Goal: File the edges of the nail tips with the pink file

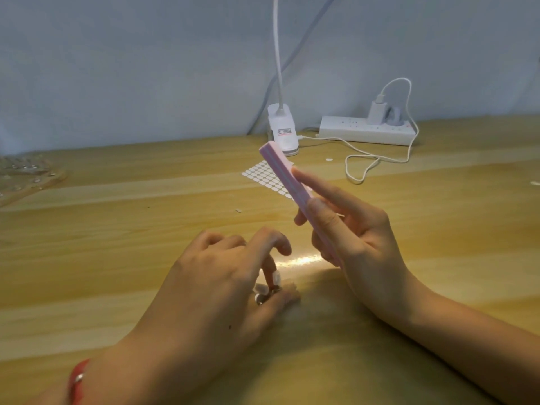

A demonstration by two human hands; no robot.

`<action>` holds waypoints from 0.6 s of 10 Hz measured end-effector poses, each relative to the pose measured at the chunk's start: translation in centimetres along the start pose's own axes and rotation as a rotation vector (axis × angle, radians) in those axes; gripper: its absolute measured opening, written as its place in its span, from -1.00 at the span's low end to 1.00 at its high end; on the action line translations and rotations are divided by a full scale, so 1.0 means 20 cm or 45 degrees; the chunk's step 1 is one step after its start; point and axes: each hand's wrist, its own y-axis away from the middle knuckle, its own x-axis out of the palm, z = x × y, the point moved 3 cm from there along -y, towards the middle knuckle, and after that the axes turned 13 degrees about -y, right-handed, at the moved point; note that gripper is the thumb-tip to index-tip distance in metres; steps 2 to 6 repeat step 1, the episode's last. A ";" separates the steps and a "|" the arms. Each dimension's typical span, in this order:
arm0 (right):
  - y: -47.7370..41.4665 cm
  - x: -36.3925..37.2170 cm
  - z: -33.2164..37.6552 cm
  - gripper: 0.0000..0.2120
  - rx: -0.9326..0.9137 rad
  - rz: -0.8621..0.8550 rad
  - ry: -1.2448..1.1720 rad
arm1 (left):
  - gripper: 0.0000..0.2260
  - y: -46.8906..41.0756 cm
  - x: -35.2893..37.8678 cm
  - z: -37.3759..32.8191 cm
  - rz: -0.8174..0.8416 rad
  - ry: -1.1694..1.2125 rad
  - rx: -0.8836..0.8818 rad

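- Pink file (295,197) is gripped in the right hand (350,238): thumb and curled fingers hold its lower half, and the index finger lies straight along its far side. It is raised and tilted, its free end pointing up and away from the hand.
- The file touches no tip; it sits above and to the right of the left hand (228,282).
- The left hand rests low on the wooden table (117,229), fingers curled. Its thumb and one fingertip appear to pinch the small clear nail tips (263,292) beneath them, though blur hides the exact grip.
- Judging by this, filing is not under way now: tool ready, tip being picked up or positioned. How many edges are already filed cannot be told.
- Left to do: bring tip and file together and stroke the edges.
- Beyond the right hand lies a sheet of white oval stickers (264,175).
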 end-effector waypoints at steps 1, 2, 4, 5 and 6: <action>-0.01 0.01 0.01 -0.66 0.015 0.019 0.015 | -0.71 0.00 0.00 0.00 0.004 -0.011 -0.011; -0.01 0.01 0.01 -0.66 0.015 0.019 0.015 | -0.71 0.00 0.00 0.00 0.004 -0.011 -0.011; -0.01 0.01 0.01 -0.66 0.015 0.019 0.015 | -0.71 0.00 0.00 0.00 0.004 -0.011 -0.011; -0.01 0.01 0.01 -0.66 0.015 0.019 0.015 | -0.71 0.00 0.00 0.00 0.004 -0.011 -0.011; -0.01 0.01 0.01 -0.66 0.015 0.019 0.015 | -0.71 0.00 0.00 0.00 0.004 -0.011 -0.011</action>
